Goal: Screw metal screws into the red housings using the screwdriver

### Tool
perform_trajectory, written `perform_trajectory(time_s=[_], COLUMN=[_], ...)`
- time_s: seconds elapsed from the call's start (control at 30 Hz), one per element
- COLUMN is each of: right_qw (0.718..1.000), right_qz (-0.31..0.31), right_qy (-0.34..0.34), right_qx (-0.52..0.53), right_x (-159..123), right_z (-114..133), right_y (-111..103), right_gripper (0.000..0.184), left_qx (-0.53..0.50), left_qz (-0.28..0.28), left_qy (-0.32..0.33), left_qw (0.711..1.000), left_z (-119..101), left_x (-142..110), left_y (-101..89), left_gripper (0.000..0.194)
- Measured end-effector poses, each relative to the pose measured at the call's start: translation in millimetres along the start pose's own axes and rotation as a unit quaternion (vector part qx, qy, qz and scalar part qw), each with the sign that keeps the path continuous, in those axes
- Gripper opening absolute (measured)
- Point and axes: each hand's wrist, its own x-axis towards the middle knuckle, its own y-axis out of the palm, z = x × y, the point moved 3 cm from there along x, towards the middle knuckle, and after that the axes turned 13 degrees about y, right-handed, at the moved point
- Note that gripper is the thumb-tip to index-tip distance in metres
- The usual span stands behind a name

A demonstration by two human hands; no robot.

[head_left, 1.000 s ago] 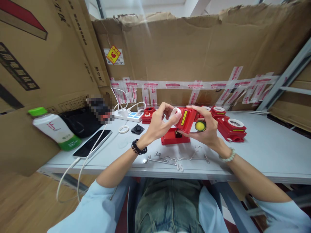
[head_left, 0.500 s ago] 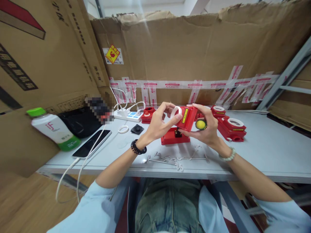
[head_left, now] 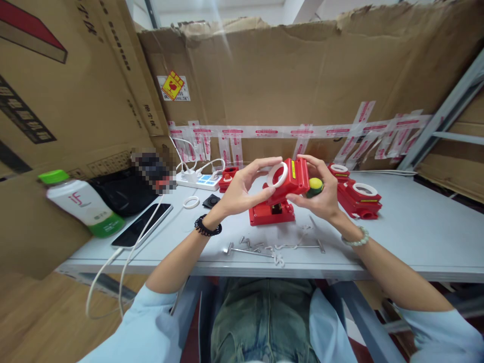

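A red housing [head_left: 298, 177] with a white ring [head_left: 278, 175] on its face and a yellow label is held tilted above the table. My left hand [head_left: 244, 184] closes on its ring side, fingertips above and thumb below. From the other side my right hand [head_left: 321, 194] grips the same housing, fingers on top and thumb underneath. Between housing and right palm shows a round yellow-green thing [head_left: 315, 187]; what supports it is unclear. Directly below stands a red base [head_left: 264, 216] with a dark part inside, partly covered by the housing.
Screws and metal T-handled rods [head_left: 251, 252] lie near the front edge. More red housings [head_left: 359, 199] stand at right, another red part [head_left: 228, 177] at back. Leftward are a loose white ring [head_left: 191, 202], black square part [head_left: 210, 201], power strip [head_left: 198, 179], phone [head_left: 141, 227] and bottle [head_left: 81, 201].
Both hands have tilted the housing so its ring faces more toward me, and raised it slightly. The left fingers have spread wider around the ring.
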Motion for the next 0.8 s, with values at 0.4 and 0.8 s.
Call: perform_trajectory(time_s=[0.4, 0.8], right_qw=[0.999, 0.996], right_qz=[0.032, 0.027], right_qy=[0.040, 0.069], right_qx=[-0.005, 0.048], right_x=[0.7, 2.2], right_z=[-7.4, -8.2], right_y=[1.4, 1.1], right_gripper=[0.069, 0.059], left_qx=[0.029, 0.123], left_qz=[0.026, 0.012], left_qy=[-0.014, 0.026], left_qw=[0.999, 0.992], left_z=[0.3, -0.2], left_x=[-0.8, -0.9], left_y=[-2.7, -1.0], left_gripper=[0.048, 0.048])
